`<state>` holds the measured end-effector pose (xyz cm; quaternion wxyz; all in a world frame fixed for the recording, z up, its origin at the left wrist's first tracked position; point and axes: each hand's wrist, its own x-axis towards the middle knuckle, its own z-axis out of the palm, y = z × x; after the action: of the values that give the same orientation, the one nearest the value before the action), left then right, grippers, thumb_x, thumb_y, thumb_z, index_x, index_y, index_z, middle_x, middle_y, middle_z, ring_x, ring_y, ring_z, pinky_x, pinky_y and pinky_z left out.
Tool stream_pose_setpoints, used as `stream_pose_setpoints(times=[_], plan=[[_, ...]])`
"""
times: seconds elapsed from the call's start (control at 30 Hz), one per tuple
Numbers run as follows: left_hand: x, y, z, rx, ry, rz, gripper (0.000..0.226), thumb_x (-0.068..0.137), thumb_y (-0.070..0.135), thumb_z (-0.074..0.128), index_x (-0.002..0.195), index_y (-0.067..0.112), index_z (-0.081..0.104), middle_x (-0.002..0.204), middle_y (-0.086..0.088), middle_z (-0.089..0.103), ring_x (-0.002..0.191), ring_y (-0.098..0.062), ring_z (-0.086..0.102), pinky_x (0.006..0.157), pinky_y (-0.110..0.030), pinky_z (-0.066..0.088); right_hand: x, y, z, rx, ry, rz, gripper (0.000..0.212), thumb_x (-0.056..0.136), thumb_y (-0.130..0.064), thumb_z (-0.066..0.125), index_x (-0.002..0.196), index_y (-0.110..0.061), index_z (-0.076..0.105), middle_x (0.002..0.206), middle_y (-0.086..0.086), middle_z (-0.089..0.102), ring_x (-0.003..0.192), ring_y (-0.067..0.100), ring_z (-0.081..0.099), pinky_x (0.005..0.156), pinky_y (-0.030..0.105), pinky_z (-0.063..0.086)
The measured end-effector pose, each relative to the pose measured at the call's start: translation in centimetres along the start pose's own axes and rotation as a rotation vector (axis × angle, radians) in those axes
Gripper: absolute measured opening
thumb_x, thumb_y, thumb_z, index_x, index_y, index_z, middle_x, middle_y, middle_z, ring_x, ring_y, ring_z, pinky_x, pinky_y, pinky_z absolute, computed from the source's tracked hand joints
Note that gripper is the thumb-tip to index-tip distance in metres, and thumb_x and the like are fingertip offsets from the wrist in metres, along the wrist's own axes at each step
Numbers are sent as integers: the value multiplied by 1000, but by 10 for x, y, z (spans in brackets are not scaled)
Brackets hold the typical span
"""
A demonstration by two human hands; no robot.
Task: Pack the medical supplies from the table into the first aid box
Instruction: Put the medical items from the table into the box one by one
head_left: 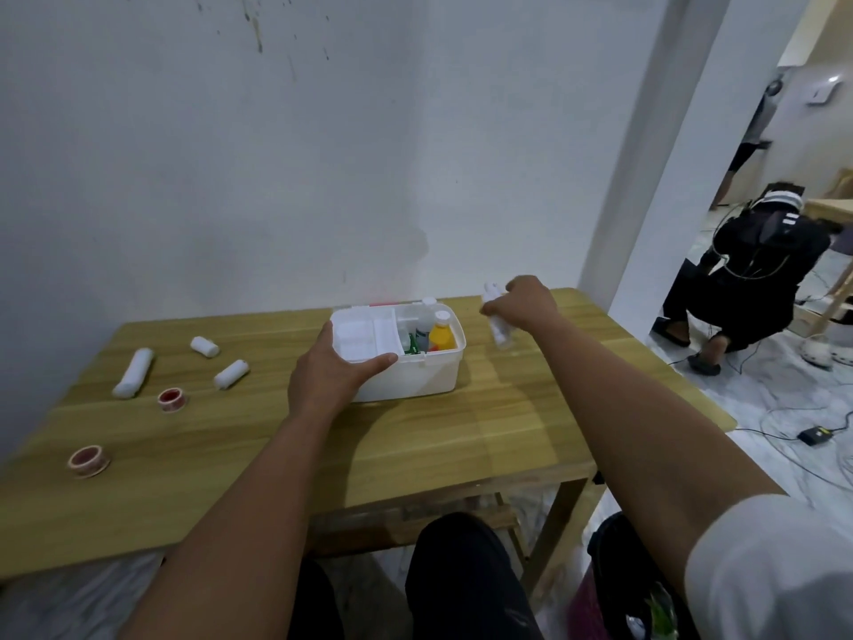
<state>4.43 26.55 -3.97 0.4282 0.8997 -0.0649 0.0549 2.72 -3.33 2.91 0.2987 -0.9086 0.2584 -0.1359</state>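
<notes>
My open white first aid box [406,376] holds bottles; three white gauze rolls [134,372] and two tape rolls [170,398] lie at nine o'clock.

white bottle [497,321] blurred, perhaps two.
</notes>
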Motion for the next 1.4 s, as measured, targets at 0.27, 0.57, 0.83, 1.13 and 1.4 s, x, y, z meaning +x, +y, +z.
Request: stream_pose_setpoints(times=[0.27,0.57,0.83,1.13,1.4], plan=[[-11,-16,-25,-5,18,-24,118,65,76,84,162,29,35,157,0,52,139,-29,51,100,-44,51,-17,-63,6,189,-13,-156,43,77,-35,82,101,-2,71,94,9,73,84,26,70,68,35,53],[-10,-36,-45,-6,6,-45,137,45,97,70,161,33,35,155,3,54,137,-27,54,98,-50,56,-55,-88,54,158,7,-216,44,78,-43,80,101,-9,64,97,3,66,89,22,64,68,31,43],[-10,-36,-44,-9,4,-42,125,57,86,79,161,31,35,154,2,55,135,-28,54,98,-49,56,-72,-84,71,137,81,-274,60,83,-40,78,129,-12,50,103,-3,58,96,23,64,77,36,51],[-7,-38,-44,9,-11,-57,137,47,95,70,162,32,33,156,2,53,137,-28,53,99,-51,56,-82,-70,76,16,69,-447,76,85,-43,71,149,-28,32,106,-4,59,85,23,59,69,35,45],[-7,-34,-45,14,-5,-57,126,61,83,80,164,29,31,159,-1,50,140,-31,51,100,-51,55,-82,-63,74,-138,124,-520,52,89,-42,69,131,-23,45,111,4,70,94,30,68,74,41,56]])
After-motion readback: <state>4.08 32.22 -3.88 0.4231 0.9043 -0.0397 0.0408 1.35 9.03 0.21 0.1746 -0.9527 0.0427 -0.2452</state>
